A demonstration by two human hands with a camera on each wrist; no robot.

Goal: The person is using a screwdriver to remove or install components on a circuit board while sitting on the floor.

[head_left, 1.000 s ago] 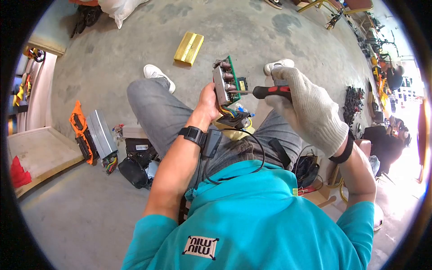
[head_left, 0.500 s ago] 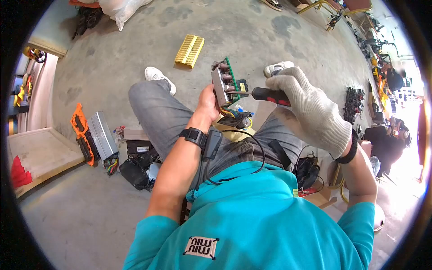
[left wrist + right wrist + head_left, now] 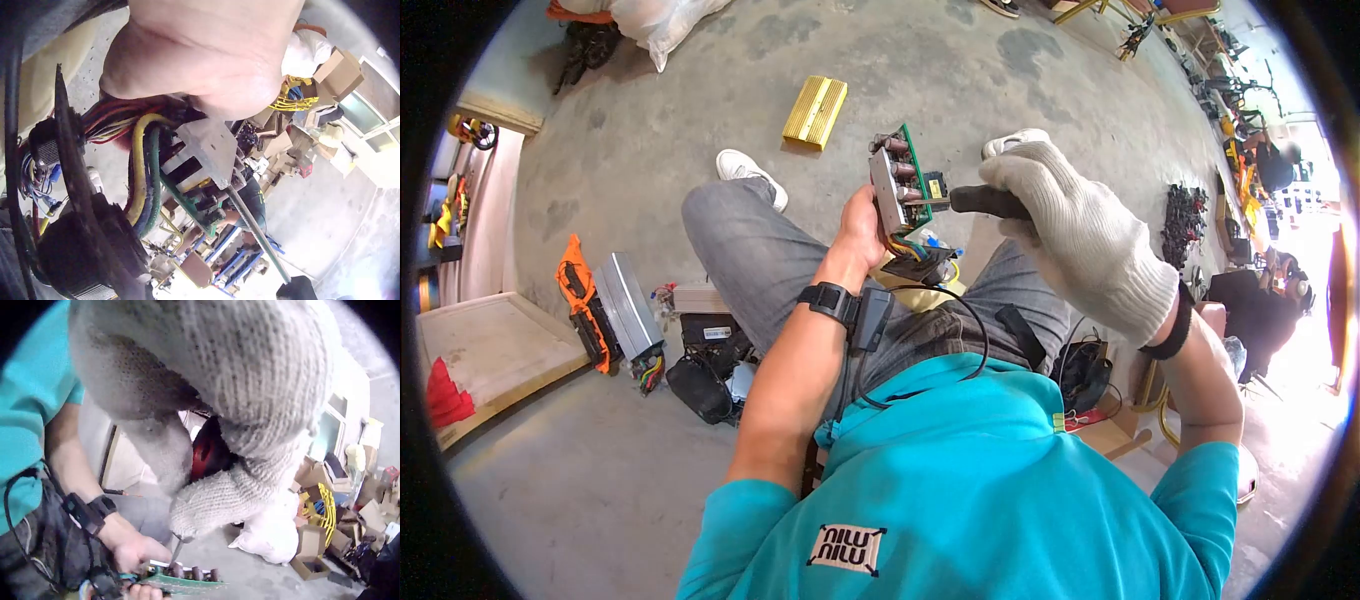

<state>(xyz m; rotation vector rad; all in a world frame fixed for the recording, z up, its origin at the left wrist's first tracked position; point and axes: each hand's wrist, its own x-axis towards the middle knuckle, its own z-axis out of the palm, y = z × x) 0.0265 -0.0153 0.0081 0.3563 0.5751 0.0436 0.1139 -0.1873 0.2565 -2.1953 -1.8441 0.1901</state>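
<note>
My bare left hand [image 3: 860, 230] grips a green circuit board [image 3: 917, 160] by the grey metal plate [image 3: 887, 192] along its side. Brown cylindrical capacitors stand between board and plate. Yellow, green and blue wires [image 3: 142, 169] run from the board's end toward black connectors. In my right hand [image 3: 1090, 235], which wears a white knitted glove, is a screwdriver [image 3: 990, 201] with a black and red handle. Its shaft points left, and its tip reaches in among the parts beside the plate. From the right wrist view, gloved fingers curl round the red part of the handle.
A yellow finned metal case [image 3: 815, 113] lies on the concrete floor ahead. To the left are an orange-and-black object [image 3: 582, 300], a silver case [image 3: 628, 305] with wires and a wooden tray [image 3: 500, 330]. A black cable [image 3: 975, 330] loops over the lap.
The screwdriver handle has turned, its red part now hidden in the head view, as my right hand rolled over it. My left hand and the board stay nearly still.
</note>
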